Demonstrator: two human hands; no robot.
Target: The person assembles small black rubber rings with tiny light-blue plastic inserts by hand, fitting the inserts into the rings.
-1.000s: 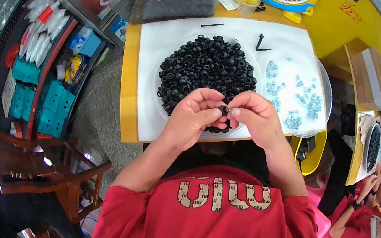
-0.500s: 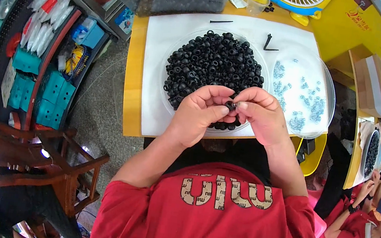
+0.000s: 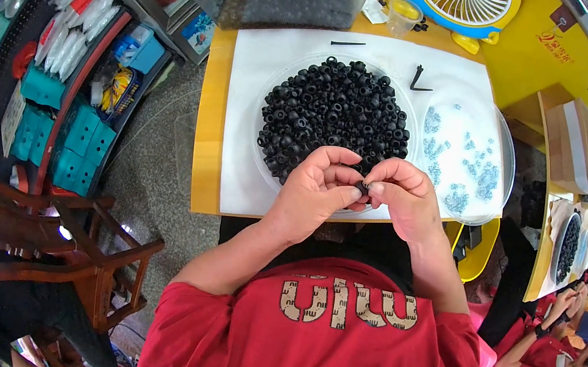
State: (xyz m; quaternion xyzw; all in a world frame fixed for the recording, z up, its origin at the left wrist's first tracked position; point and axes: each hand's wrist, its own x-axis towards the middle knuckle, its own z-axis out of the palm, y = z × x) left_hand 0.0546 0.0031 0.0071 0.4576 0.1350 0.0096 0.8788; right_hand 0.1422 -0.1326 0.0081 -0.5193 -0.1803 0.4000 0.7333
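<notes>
Where two hands (image 3: 313,192) (image 3: 407,203) meet, one black piece (image 3: 362,187)

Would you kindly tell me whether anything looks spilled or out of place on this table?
A few black pieces lie loose beside the clear cup, outside the dish and tub holding most others.

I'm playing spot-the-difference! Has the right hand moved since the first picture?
Yes, a little: the right hand is nearer the person's body, judged against the round clear tray.
</notes>
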